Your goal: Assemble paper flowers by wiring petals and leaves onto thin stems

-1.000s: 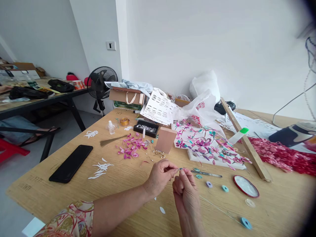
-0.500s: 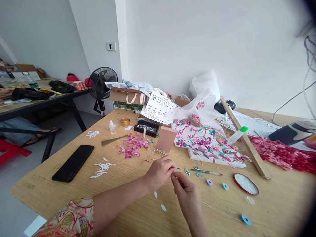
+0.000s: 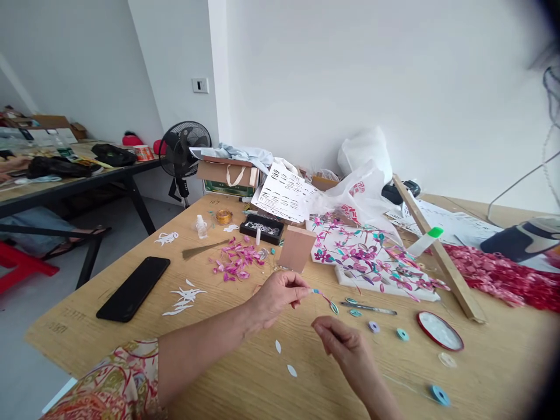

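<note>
Between thumb and fingers, my left hand (image 3: 282, 296) pinches a thin flower stem (image 3: 322, 296) wrapped in pink and blue thread. A small green leaf (image 3: 334, 307) tips its free end, pointing right. Lower and to the right, my right hand (image 3: 343, 344) is apart from the stem, thumb and forefinger pressed together; whatever is between them is too fine to make out. A pale thread runs from a blue spool (image 3: 440, 395) towards my right wrist. Two white leaf-shaped pieces (image 3: 291, 370) lie on the table below my hands. Green leaves (image 3: 355, 313) rest beside a pen-like tool (image 3: 371, 307).
Pink petals (image 3: 238, 258), a small wooden stand (image 3: 297, 248) and a black tray (image 3: 261, 228) lie beyond my hands. A phone (image 3: 133, 289) is at left. On the right are finished flowers on white foam (image 3: 389, 283), small spools (image 3: 402, 334), a red-rimmed lid (image 3: 440, 331) and a wooden bar (image 3: 457, 283).
My hands, together before, have parted: the right moved down and right, the left slightly left. The wrapped stem with its leaf now shows, sticking out from my left fingers. The view shifted slightly.
</note>
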Motion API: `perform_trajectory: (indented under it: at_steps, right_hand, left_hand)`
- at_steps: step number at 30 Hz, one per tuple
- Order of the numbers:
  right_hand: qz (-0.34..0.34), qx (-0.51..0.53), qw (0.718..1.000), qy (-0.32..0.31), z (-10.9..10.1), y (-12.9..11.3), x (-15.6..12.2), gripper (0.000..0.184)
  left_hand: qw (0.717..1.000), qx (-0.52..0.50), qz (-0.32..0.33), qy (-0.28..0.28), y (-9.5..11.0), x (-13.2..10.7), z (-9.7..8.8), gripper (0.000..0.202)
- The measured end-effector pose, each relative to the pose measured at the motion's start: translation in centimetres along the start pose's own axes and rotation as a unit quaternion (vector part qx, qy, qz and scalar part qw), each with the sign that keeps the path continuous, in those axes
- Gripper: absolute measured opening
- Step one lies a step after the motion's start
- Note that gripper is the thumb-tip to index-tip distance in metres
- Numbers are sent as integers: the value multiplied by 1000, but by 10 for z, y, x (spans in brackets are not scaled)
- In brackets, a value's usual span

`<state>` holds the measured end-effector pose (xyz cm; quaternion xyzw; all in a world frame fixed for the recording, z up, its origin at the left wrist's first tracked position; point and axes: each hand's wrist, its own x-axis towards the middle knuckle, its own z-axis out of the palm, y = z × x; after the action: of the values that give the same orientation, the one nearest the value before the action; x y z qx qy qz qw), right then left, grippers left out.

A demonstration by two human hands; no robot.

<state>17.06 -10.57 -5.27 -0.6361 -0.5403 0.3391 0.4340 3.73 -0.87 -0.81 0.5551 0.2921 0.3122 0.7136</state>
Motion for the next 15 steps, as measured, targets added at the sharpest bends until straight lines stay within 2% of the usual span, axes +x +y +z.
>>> perform_trajectory:
  at_steps: [3,5,7,9,11,12,13,15]
  right_hand:
    - [-57,-110,992,-18,10,-7,-21,25]
    - [-108,-178,978,-13,3,-23,-30,23]
    - [-151,-224,963,27,-14,-43,-31,19]
    - [-177,-260,943,107,-35,-58,-22,17]
    - [-165,-287,931,157,-54,-61,-5,19]
    - [-146,-293,930,165,-60,-58,4,20]
    - [-126,-291,934,162,-63,-53,13,22]
    - [-96,-262,952,126,-59,-36,25,26]
  left_hand:
    - [990,120,65,42,-7,9,-3,8]
    - [957,248,143,33,-10,12,-4,7]
    - [919,338,205,-15,-11,10,-4,11]
    - [900,363,221,-91,-8,4,-1,13]
    - [906,338,202,-157,-2,-3,1,12]
    - [918,306,178,-179,1,-8,3,11]
    - [936,260,144,-191,5,-11,4,9]
    - [972,140,62,-179,11,-17,5,8]
